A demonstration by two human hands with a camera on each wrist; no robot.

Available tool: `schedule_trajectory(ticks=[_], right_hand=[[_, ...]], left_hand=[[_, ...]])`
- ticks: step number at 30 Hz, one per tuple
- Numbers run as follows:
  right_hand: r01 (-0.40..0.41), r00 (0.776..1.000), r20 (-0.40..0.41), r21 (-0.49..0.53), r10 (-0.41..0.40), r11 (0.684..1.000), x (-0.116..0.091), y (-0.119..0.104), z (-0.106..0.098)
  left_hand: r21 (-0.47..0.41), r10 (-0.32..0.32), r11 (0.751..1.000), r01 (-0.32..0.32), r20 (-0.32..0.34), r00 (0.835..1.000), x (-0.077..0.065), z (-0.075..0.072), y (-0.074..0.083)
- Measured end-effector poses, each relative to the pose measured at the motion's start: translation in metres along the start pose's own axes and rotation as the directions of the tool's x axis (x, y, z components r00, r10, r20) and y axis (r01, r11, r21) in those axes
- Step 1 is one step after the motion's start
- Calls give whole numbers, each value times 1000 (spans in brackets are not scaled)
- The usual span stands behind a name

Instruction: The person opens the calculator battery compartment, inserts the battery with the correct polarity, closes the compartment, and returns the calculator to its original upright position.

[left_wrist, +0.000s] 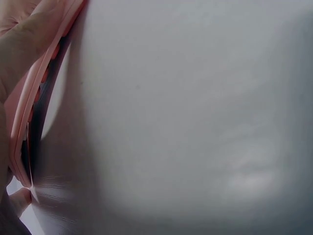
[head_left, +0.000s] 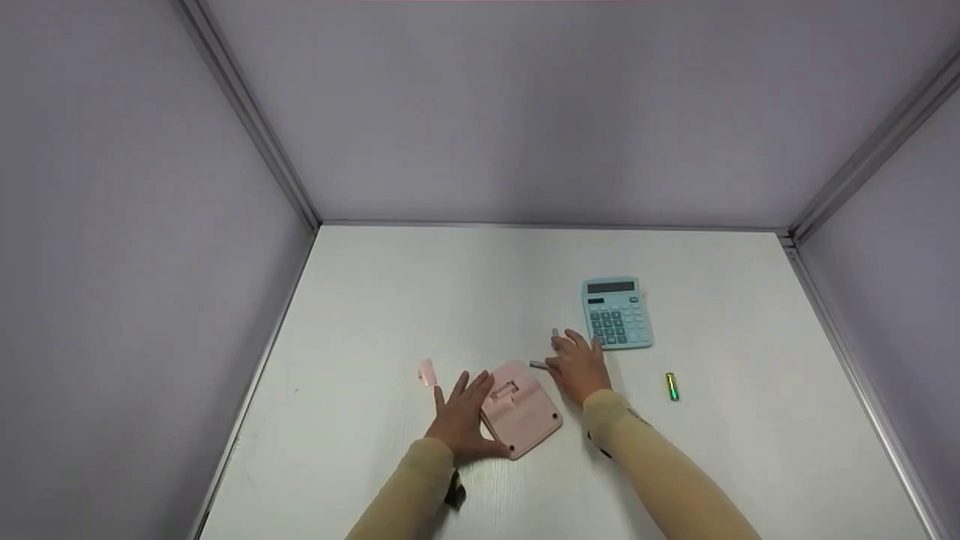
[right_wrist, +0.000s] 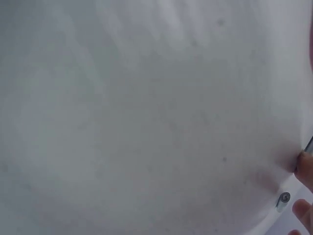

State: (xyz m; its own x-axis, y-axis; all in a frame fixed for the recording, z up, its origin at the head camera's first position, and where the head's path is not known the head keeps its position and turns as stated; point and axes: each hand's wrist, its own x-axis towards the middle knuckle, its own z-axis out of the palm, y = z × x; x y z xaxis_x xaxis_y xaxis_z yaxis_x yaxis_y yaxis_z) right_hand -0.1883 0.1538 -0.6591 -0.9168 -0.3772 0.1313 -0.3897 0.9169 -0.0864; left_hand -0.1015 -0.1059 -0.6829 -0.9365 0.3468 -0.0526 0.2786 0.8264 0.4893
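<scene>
A pink calculator [head_left: 525, 427] lies face down, its battery slot [head_left: 505, 391] uncovered. My left hand [head_left: 459, 420] holds it along its left side, thumb at the near corner and fingers at the far edge. In the left wrist view the keys of the pink calculator [left_wrist: 30, 98] show along its underside. My right hand [head_left: 581, 371] pinches a grey battery [head_left: 538, 365] at its end, just right of the calculator's far corner. A second grey battery [head_left: 555, 333] lies close to the right fingertips; the right wrist view shows that battery [right_wrist: 283, 198] end-on.
A small pink battery cover [head_left: 427, 372] lies left of the left hand. A light blue calculator [head_left: 630, 322] lies face up beyond the right hand. To the right is a green and gold battery [head_left: 672, 386]. Grey walls enclose the white table [head_left: 360, 300].
</scene>
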Motion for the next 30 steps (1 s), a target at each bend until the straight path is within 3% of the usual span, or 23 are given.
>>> schedule_trajectory(ticks=[8, 14, 20, 30], right_hand=[[20, 998, -60, -25, -21, 999, -1, 3, 3], [20, 998, -61, 32, -19, 999, -9, 11, 3], [24, 998, -60, 119, -17, 993, -13, 15, -10], [124, 985, -141, 169, -100, 978, -11, 20, -35]], left_hand=[[4, -4, 1000, 4, 4, 1000, 2, -1, 1], [-16, -1, 1000, 1, 0, 1000, 3, 2, 0], [-2, -10, 1000, 10, 5, 1000, 3, -2, -3], [43, -18, 999, 17, 25, 1000, 8, -6, -7]])
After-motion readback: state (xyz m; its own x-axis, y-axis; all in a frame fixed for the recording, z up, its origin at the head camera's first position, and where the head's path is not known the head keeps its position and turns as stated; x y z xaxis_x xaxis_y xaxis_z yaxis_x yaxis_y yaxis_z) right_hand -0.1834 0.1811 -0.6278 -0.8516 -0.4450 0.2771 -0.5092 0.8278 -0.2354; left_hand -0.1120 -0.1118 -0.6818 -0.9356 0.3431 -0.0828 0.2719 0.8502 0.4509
